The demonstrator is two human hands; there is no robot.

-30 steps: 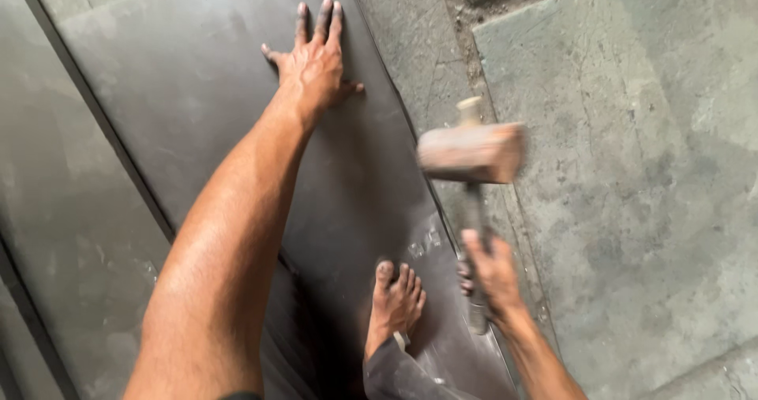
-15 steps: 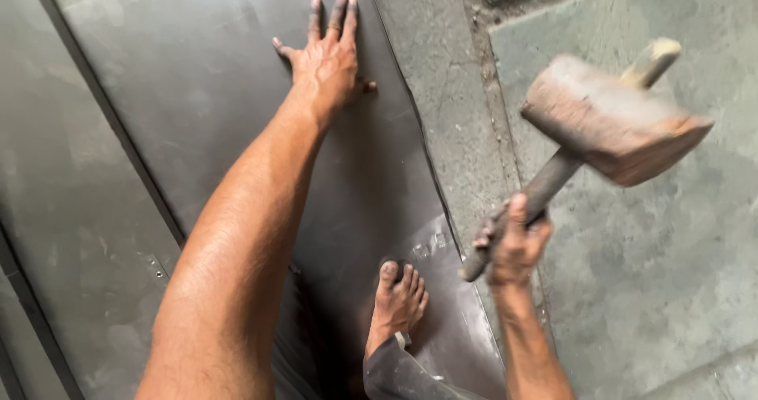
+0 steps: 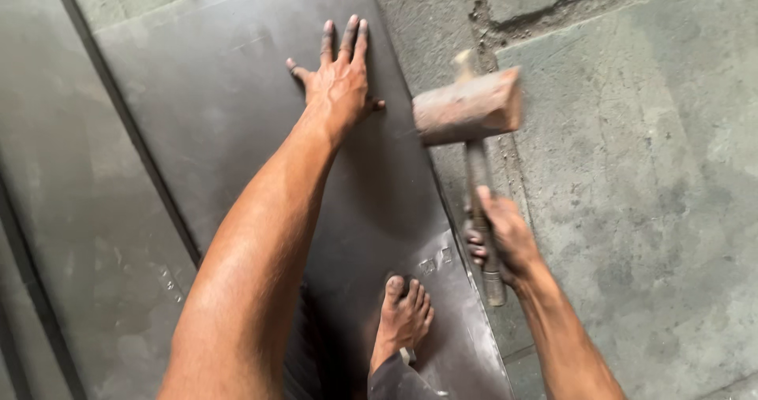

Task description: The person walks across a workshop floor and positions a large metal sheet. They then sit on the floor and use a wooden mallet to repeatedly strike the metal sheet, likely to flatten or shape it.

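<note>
My left hand (image 3: 339,76) lies flat with fingers spread on a dark metal sheet (image 3: 229,108) on the floor, near the sheet's right edge. My right hand (image 3: 501,238) grips the handle of a wooden mallet (image 3: 467,108). The mallet's blocky head is down at the sheet's right edge, just right of my left hand. My bare foot (image 3: 404,317) stands on the lower part of the sheet.
Concrete floor (image 3: 632,171) with a crack runs to the right of the sheet. Another grey metal sheet (image 3: 71,210) lies on the left, divided from the dark one by a dark strip.
The mallet was raised high to the right half a second ago and has now swung down to the sheet's right edge. My left hand has stayed pressed on the sheet.
</note>
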